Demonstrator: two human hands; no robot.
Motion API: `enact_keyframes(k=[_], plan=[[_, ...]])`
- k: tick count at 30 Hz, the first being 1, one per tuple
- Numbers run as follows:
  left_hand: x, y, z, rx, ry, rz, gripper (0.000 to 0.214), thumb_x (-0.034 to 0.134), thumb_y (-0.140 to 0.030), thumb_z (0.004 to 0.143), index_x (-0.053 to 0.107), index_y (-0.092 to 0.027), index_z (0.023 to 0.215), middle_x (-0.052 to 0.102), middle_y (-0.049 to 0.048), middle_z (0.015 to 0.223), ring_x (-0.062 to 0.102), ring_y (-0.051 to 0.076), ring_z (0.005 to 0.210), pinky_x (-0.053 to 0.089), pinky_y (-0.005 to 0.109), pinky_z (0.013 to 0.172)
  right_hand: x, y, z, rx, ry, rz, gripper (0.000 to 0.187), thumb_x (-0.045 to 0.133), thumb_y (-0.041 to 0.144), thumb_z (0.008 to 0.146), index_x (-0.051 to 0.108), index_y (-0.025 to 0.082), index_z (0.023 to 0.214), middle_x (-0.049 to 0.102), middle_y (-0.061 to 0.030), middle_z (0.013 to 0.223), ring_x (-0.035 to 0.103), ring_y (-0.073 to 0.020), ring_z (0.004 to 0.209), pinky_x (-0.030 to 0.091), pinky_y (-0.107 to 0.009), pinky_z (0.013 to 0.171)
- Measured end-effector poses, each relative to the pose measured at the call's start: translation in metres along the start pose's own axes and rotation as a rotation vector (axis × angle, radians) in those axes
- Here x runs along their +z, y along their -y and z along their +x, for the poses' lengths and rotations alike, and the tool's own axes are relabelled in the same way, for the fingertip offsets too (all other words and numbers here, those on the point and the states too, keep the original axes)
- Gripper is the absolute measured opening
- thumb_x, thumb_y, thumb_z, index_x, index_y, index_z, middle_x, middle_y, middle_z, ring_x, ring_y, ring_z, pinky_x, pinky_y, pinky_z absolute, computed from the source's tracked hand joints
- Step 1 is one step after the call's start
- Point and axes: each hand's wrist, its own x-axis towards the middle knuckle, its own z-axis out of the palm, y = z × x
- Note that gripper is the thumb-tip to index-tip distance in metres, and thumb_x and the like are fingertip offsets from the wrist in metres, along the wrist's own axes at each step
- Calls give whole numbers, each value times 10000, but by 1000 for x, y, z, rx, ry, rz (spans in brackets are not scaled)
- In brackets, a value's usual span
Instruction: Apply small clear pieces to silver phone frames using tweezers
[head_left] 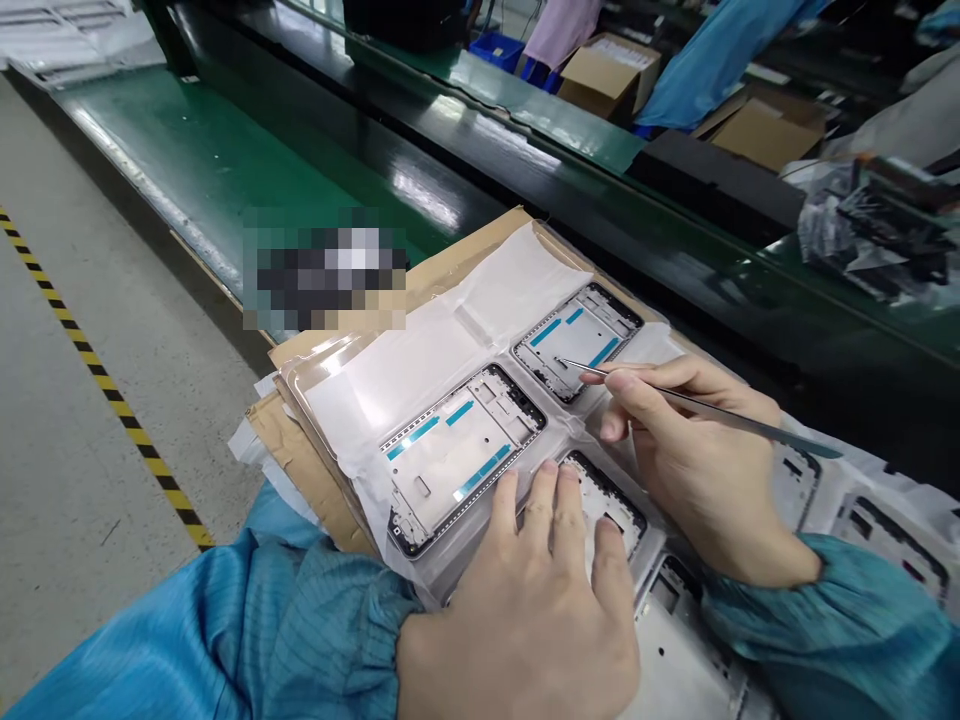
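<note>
My right hand [697, 470] pinches long steel tweezers [697, 395], and their tip rests on the upper phone mid-frame [577, 340], a metal plate with blue adhesive strips and a black rim. My left hand [525, 600] lies flat with its fingers apart, holding nothing. Its fingertips touch a third phone frame [607, 505], which they partly hide, and are next to the middle phone frame [461, 460]. These frames sit in a clear plastic tray [397, 350] lined with white film. More frames lie at the lower right [892, 540].
The tray stack lies on brown cardboard [300, 450] beside a green conveyor bench [195, 160]. Cardboard boxes [607, 75] and a blue bin [495, 50] stand beyond it. A bag of dark parts [870, 230] lies at the upper right. Yellow-black tape [105, 380] marks the floor at the left.
</note>
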Motion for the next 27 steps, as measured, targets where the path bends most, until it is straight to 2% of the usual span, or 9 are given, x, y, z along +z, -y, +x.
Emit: enact_keyframes(k=[3, 5, 10, 15, 21, 27], plan=[[0, 1, 0, 1, -51, 35, 398, 461, -254, 1025, 653, -65, 1318, 691, 261, 1381, 649, 383, 1348, 490, 536, 1115, -1, -1, -1, 2, 20, -9, 211, 926, 322, 785, 768, 185, 759, 788, -111, 870, 597, -123, 449, 506, -258, 465], [-1, 2, 1, 11, -43, 39, 430, 466, -267, 1017, 625, -72, 1365, 698, 248, 1379, 651, 398, 1339, 477, 552, 1121, -2, -1, -1, 6, 21, -9, 215, 928, 331, 785, 769, 187, 770, 788, -106, 865, 605, -130, 458, 515, -267, 465], [-14, 16, 2, 114, 126, -34, 540, 447, -371, 1028, 568, -47, 1443, 601, 272, 1500, 571, 425, 1422, 459, 559, 1152, -2, -1, -2, 7, 22, 8, 223, 931, 334, 786, 768, 184, 764, 788, -106, 875, 599, -122, 462, 525, -263, 464], [-24, 29, 3, 169, 192, -38, 527, 442, -384, 1061, 560, -53, 1455, 556, 221, 1567, 526, 331, 1483, 435, 449, 1211, -1, -1, -1, 3, 25, -8, 220, 930, 338, 787, 778, 180, 768, 783, -109, 861, 610, -123, 464, 529, -247, 452], [-16, 18, 3, 178, 141, 2, 687, 603, -496, 940, 536, -16, 1428, 594, 349, 1455, 571, 473, 1404, 443, 606, 1153, -2, -2, 0, 22, 29, -16, 232, 926, 352, 795, 757, 198, 759, 789, -83, 881, 605, -110, 459, 513, -236, 456], [-18, 14, 3, 111, 80, 6, 424, 430, -274, 1048, 578, -40, 1369, 660, 259, 1432, 601, 403, 1396, 437, 631, 1159, -2, -5, -2, 1, 21, -69, 249, 924, 386, 796, 746, 213, 777, 784, -52, 853, 589, -110, 461, 493, -249, 449]])
